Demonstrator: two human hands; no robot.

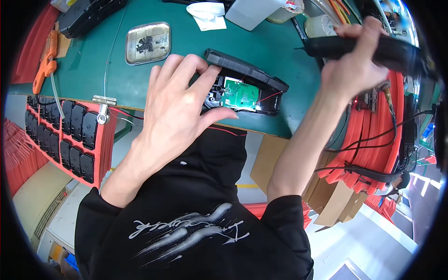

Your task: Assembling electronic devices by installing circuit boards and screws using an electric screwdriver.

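An opened black device casing (268,106) lies on the green worktable, with a green circuit board (241,94) exposed inside it. Its other black half (247,69) stands tilted along the far side, and a thin red wire shows at the right end. My left hand (179,98) grips the casing's left end, thumb along the near edge and fingers at the far side. Up at the right, my right hand (357,70) is wrapped round a black electric screwdriver (396,53), held apart from the casing. The tool's thin tip points left; its far end is blurred.
A metal tray (130,58) holds small black pieces. An orange glue gun (45,70) lies at the left, above a red rack (103,154) of black casings. White paper (207,16) and a grey box (249,14) stand behind. Cables (373,135) hang over red foam at right.
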